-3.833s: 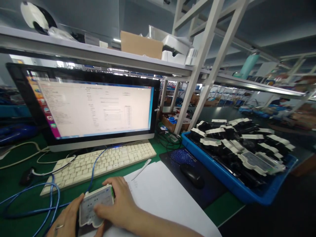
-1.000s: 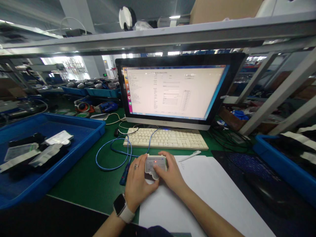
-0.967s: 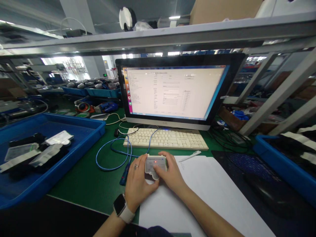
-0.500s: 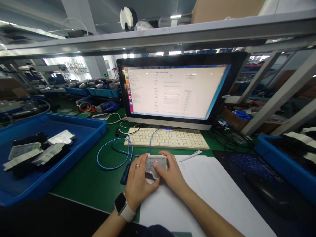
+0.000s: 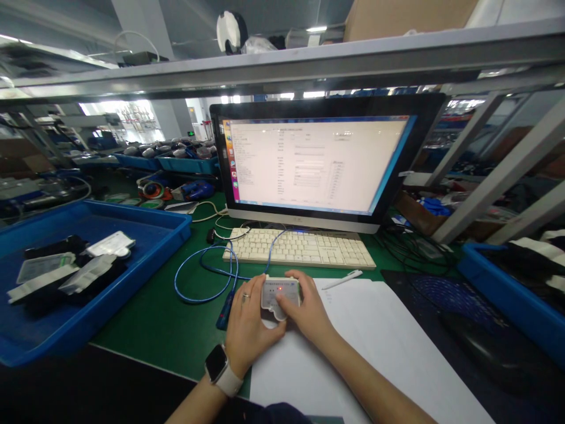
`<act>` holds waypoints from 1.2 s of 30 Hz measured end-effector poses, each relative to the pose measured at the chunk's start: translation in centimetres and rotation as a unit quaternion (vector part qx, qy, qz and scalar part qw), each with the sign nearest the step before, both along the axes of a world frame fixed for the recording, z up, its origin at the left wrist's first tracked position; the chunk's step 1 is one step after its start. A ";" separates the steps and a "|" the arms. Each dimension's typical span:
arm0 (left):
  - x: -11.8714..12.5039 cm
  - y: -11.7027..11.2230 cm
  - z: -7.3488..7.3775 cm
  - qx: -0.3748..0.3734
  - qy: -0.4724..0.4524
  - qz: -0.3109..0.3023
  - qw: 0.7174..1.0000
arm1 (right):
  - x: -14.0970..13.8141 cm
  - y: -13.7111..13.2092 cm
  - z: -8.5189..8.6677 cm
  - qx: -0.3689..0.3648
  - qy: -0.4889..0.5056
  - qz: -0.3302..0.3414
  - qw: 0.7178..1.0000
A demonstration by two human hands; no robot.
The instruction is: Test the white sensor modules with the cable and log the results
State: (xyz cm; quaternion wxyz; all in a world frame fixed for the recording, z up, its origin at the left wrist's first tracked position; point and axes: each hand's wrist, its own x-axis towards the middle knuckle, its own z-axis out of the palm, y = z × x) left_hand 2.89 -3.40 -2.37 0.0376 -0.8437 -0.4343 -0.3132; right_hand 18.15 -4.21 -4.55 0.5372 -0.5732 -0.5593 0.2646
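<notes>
A small electronic module [image 5: 274, 299] with a clear, printed cover and a glowing red light is held in front of the keyboard, above the near edge of the paper. My left hand [image 5: 248, 318], with a ring and a wristwatch, grips its left side. On the other side my right hand [image 5: 308, 309] holds it, the thumb lying over the front face and the fingers behind the right edge. A small dark-blue device [image 5: 223, 313] on a blue cable [image 5: 177, 282] lies just left of my left hand. White paper sheets [image 5: 375, 341] spread under my right forearm.
A lit monitor [image 5: 309, 165] stands behind a cream keyboard [image 5: 300, 247]. At left, a blue tray [image 5: 150, 227] contains several similar modules. A white pen [image 5: 342, 279] rests on the paper. To the right are a black mouse [image 5: 481, 347] and another blue bin [image 5: 507, 288]. A shelf [image 5: 282, 65] crosses overhead.
</notes>
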 end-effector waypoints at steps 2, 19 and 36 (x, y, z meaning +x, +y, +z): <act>0.0 0.0 0.0 -0.004 0.003 0.000 1.000 | 0.0 0.0 0.1 0.000 0.001 -0.001 1.000; 0.1 0.0 0.1 -0.003 -0.004 -0.002 1.000 | 0.1 0.0 0.0 -0.002 0.002 0.007 1.000; -5.7 0.8 5.9 -0.234 0.229 0.169 0.930 | 0.8 0.1 -0.3 0.003 0.021 0.048 0.999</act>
